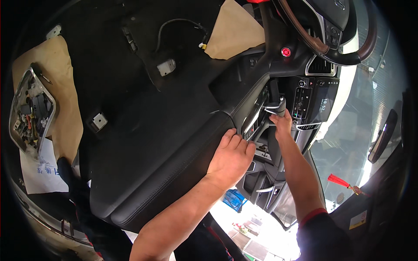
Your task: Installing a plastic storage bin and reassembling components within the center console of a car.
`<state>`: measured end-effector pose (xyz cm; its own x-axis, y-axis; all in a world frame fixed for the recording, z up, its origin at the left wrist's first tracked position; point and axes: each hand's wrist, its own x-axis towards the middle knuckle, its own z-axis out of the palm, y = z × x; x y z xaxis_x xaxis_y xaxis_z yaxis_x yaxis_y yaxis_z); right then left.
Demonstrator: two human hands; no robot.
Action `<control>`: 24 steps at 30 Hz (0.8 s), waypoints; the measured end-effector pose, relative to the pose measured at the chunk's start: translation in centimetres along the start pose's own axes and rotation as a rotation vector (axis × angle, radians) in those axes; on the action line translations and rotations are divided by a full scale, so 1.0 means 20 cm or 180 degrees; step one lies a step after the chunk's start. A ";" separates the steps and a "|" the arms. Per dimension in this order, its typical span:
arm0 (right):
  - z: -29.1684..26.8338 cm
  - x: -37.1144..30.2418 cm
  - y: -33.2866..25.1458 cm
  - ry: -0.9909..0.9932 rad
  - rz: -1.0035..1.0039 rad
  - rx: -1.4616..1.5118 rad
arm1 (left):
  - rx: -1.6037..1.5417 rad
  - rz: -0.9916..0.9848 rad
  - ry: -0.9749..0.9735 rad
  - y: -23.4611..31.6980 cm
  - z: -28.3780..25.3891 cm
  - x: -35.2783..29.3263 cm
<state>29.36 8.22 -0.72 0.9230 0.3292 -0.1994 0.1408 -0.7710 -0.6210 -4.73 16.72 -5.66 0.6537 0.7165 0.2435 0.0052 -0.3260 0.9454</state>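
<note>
Across a car's black centre console [174, 165], my left hand [230, 158] lies with its fingers curled over the edge of the side trim beside the gear panel. Its fingertips are partly hidden by that edge. My right hand [282, 124] is closed at the lower part of the gear lever [276, 106], just under the silver and black knob. Some of its fingers are hidden behind the lever. Between the two hands runs the gear panel [253, 122], with a bright strip along it.
A metal-rimmed tray [52, 102] of small loose parts rests on brown paper [72, 117] at left. Another brown sheet [235, 32] lies near the steering wheel [324, 48]. A loose cable [178, 19] and metal brackets [166, 67] stick up from the dark floor. The dashboard screen [323, 102] is lit.
</note>
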 end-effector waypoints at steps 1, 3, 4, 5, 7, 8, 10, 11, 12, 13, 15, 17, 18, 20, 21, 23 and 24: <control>0.00 0.01 0.03 -0.0008 -0.0072 -0.0104 | 0.0003 0.0000 0.0009 0.00 0.00 0.00; 0.02 0.02 0.04 0.0000 -0.0277 -0.0111 | 0.0005 0.0018 -0.0003 -0.01 0.00 0.00; 0.00 0.02 0.04 0.0031 -0.0275 -0.0113 | 0.0022 0.0016 -0.0014 -0.01 -0.01 0.00; 0.01 -0.02 0.02 0.0056 -0.0142 -0.0017 | 0.0058 -0.0014 -0.0034 -0.01 -0.01 -0.01; 0.03 -0.05 -0.03 0.0177 0.0227 0.0213 | 0.0106 -0.0016 -0.0027 -0.02 -0.01 -0.01; 0.02 -0.04 -0.02 0.0117 0.0261 0.0290 | 0.0131 -0.0002 -0.0001 -0.02 -0.01 -0.01; 0.01 -0.03 0.00 -0.0181 0.0331 0.0626 | 0.0102 0.0015 -0.0014 -0.01 -0.01 0.00; 0.03 -0.03 0.01 -0.0147 0.0453 0.0842 | 0.0106 0.0008 -0.0032 -0.01 -0.01 0.00; 0.03 -0.02 0.01 -0.0133 0.0450 0.0854 | 0.0111 0.0000 -0.0051 -0.01 -0.01 0.00; 0.04 -0.01 0.01 -0.0074 0.0547 0.1023 | 0.0111 0.0016 -0.0059 -0.01 -0.01 0.01; 0.05 0.03 0.01 -0.0016 0.0654 0.1208 | 0.0154 -0.0002 0.0005 0.00 -0.01 0.01; 0.04 0.04 0.00 0.0011 0.0555 0.1252 | 0.0197 0.0025 -0.0029 0.00 -0.01 0.02; 0.04 0.02 -0.01 0.0024 0.0574 0.1262 | 0.0233 0.0044 -0.0051 0.00 0.00 0.02; 0.04 -0.03 -0.02 0.0278 0.0364 0.1137 | 0.0217 0.0024 -0.0070 0.00 0.00 0.02; 0.05 -0.07 -0.04 0.0368 0.0395 0.1291 | 0.0220 -0.0001 -0.0068 -0.01 -0.01 0.01; 0.03 -0.09 -0.06 0.0373 0.0353 0.1243 | 0.0249 0.0016 -0.0087 -0.02 0.00 0.00; 0.02 -0.10 -0.07 0.0361 0.0301 0.1182 | 0.0279 0.0021 -0.0085 -0.01 0.01 0.00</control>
<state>27.26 8.84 0.30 0.9623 0.1880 -0.1968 -0.0665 -0.5386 -0.8399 -4.57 16.74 -5.97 0.6740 0.6978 0.2427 0.0662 -0.3842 0.9209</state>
